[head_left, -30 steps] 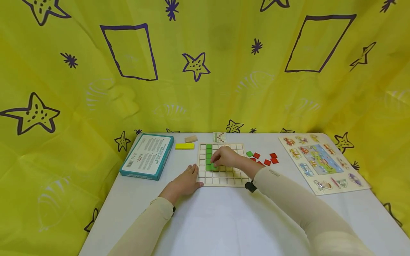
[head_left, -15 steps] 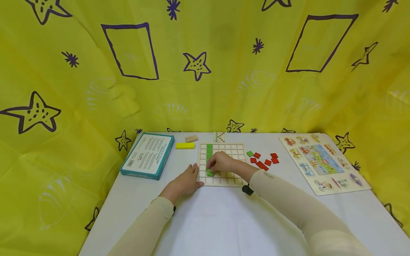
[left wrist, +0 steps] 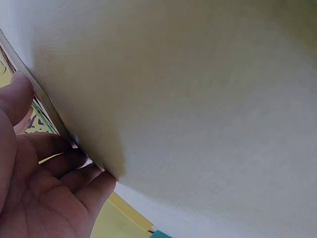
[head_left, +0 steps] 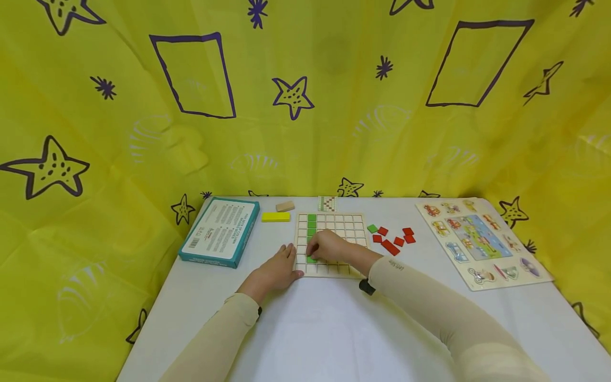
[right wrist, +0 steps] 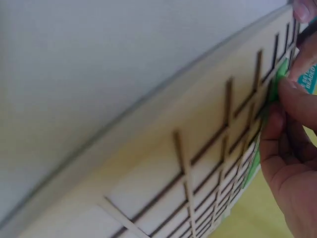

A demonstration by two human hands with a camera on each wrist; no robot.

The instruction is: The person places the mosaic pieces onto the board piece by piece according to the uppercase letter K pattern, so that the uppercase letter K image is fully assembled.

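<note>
A wooden grid board point(head_left: 329, 270) lies flat in the middle of the table. Green square tiles point(head_left: 312, 225) run down its second column from the left. At the column's lower end my right hand point(head_left: 329, 245) pinches a green tile point(right wrist: 282, 69) with thumb and fingertips, down at its cell; the hand covers part of the column. My left hand point(head_left: 274, 271) rests against the board's left side, thumb at the near corner and fingers along the edge. In the left wrist view, the fingertips point(left wrist: 106, 179) touch the table beside that edge.
Several red tiles point(head_left: 390, 247) and a loose green tile point(head_left: 372, 228) lie right of the board. Behind it is a pattern card point(head_left: 327, 203). To the left are yellow point(head_left: 275, 217) and beige pieces point(head_left: 285, 206) and a teal box point(head_left: 219, 232); far right, a picture puzzle point(head_left: 448, 265).
My right hand has moved slightly toward me along the green column, bringing a green tile down to a cell at its near end. The left hand has stayed at the board's edge.
</note>
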